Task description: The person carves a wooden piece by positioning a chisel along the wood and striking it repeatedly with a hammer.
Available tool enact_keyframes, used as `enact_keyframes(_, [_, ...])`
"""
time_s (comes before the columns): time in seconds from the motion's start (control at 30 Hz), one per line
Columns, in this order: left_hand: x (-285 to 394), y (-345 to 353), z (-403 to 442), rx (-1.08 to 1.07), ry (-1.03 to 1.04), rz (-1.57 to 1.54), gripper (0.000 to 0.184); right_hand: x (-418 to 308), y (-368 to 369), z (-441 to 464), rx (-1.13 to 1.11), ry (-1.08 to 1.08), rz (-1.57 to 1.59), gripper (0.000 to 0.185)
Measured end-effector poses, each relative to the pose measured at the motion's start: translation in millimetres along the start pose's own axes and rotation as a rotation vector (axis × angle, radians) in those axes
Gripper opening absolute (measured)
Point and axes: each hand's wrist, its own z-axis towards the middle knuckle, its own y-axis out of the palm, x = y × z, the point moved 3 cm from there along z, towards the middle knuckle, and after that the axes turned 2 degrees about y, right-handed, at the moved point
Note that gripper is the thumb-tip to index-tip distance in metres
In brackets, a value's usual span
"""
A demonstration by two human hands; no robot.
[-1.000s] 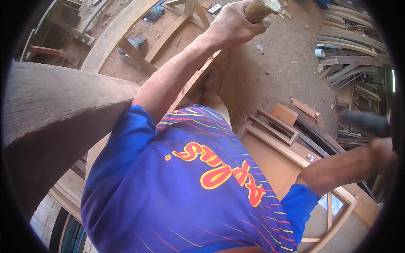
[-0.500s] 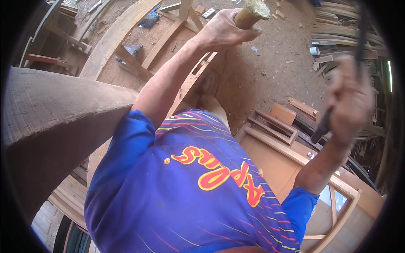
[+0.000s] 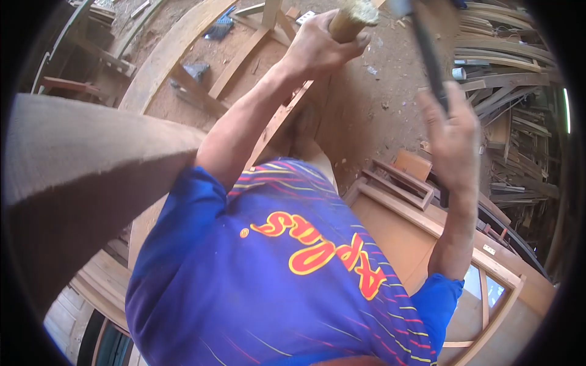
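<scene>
My left hand (image 3: 318, 47) is wrapped round the thick wooden handle of a chisel (image 3: 345, 27), its pale struck end frayed and facing up; the blade is out of sight. My right hand (image 3: 453, 143) grips a hammer (image 3: 427, 58) by its dark handle. The hammer's head, blurred at the top edge, is to the right of the chisel's end, apart from it. Below my left forearm runs a narrow length of wood (image 3: 282, 122) with slots cut in it.
A large wooden beam (image 3: 97, 146) juts in at the left, close to my left arm. Wooden frames (image 3: 403, 210) and panels lie at the lower right. Stacked boards (image 3: 503, 46) line the right side. A curved plank (image 3: 162, 58) and wood scraps are on the dirt floor.
My right hand has swung the hammer left and upward, bringing its head nearer the chisel. My left hand, still on the chisel, has shifted slightly left.
</scene>
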Motion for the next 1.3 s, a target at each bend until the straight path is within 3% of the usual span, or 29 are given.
enact_keyframes(0.07, [1.8, -2.0, -4.9, 0.009, 0.035, 0.010, 0.028, 1.7, -26.4, -3.1, 0.148, 0.005, 0.170, 0.035])
enact_keyframes(0.17, [4.5, 1.0, -1.0, 0.009, -0.037, 0.042, 0.027, 0.4, -94.0, 6.0, 0.473, -0.229, 0.368, 0.028])
enact_keyframes(0.3, [5.4, 0.4, -1.8, -0.018, -0.064, 0.012, 0.027, -22.8, -159.3, 33.8, 0.823, -0.534, 0.607, 0.044])
enact_keyframes(0.37, [0.1, 3.3, -1.1, 0.016, -0.031, 0.025, 0.027, -4.1, -139.8, 25.5, 0.923, -0.527, 0.796, 0.044])
enact_keyframes(0.4, [-5.0, 3.9, -1.3, 0.011, -0.058, 0.020, 0.027, 18.7, -90.8, 10.1, 0.709, -0.595, 0.209, 0.028])
enact_keyframes(0.47, [-6.1, 3.1, 0.8, 0.010, -0.066, 0.026, 0.027, 30.3, -6.7, 1.7, 0.194, -0.292, -0.270, 0.025])
enact_keyframes(0.5, [-3.6, 5.5, -2.1, 0.016, -0.001, 0.078, 0.027, 15.2, 26.6, -5.7, -0.081, 0.064, -0.165, 0.028])
enact_keyframes(0.53, [0.2, 6.6, 5.0, 0.024, 0.093, 0.129, 0.027, 8.4, 21.0, -4.8, -0.043, 0.070, -0.167, 0.028])
enact_keyframes(0.6, [-2.3, 6.1, -2.5, 0.063, 0.108, 0.017, 0.027, -15.1, -2.7, -5.5, 0.117, -0.194, -0.117, 0.027])
enact_keyframes(0.63, [-2.3, 5.1, -4.3, 0.032, 0.081, 0.019, 0.027, -14.6, -21.5, -6.4, 0.036, 0.044, -0.091, 0.028])
enact_keyframes(0.67, [0.7, 4.1, 3.8, 0.008, 0.084, 0.023, 0.028, 4.6, -52.0, -9.3, 0.171, -0.023, -0.027, 0.029])
enact_keyframes(0.8, [2.8, 6.4, 3.0, -0.008, -0.096, 0.014, 0.027, -50.1, -127.8, 11.6, 0.581, -0.441, 0.376, 0.047])
enact_keyframes(0.83, [4.0, 6.8, 2.3, -0.007, -0.101, 0.013, 0.027, -45.7, -153.5, 17.4, 0.829, -0.382, 0.386, 0.048])
enact_keyframes(0.9, [8.1, 8.0, 1.6, 0.024, -0.060, -0.031, 0.028, -38.0, -165.7, 29.5, 0.816, -0.398, 0.344, 0.042])
enact_keyframes(0.93, [4.5, 7.7, 2.5, 0.025, -0.060, -0.035, 0.028, -21.6, -138.4, 21.6, 0.757, -0.411, 0.245, 0.036])
enact_keyframes(1.03, [1.5, 4.9, 8.0, 0.037, 0.123, 0.051, 0.029, 47.9, -17.6, -3.0, 0.203, -0.312, -0.278, 0.022])
enact_keyframes(1.07, [0.7, 4.7, 5.6, 0.025, 0.064, 0.080, 0.029, 46.7, 12.6, -6.0, 0.012, -0.202, -0.229, 0.020])
enact_keyframes(1.1, [0.2, 6.0, 10.6, -0.002, 0.017, 0.108, 0.029, 0.5, 23.5, -1.2, -0.131, 0.103, 0.097, 0.023])
enact_keyframes(1.3, [-3.0, 5.1, 15.8, 0.011, 0.033, 0.105, 0.031, 16.9, 9.4, -8.0, -0.054, 0.132, 0.244, 0.030])
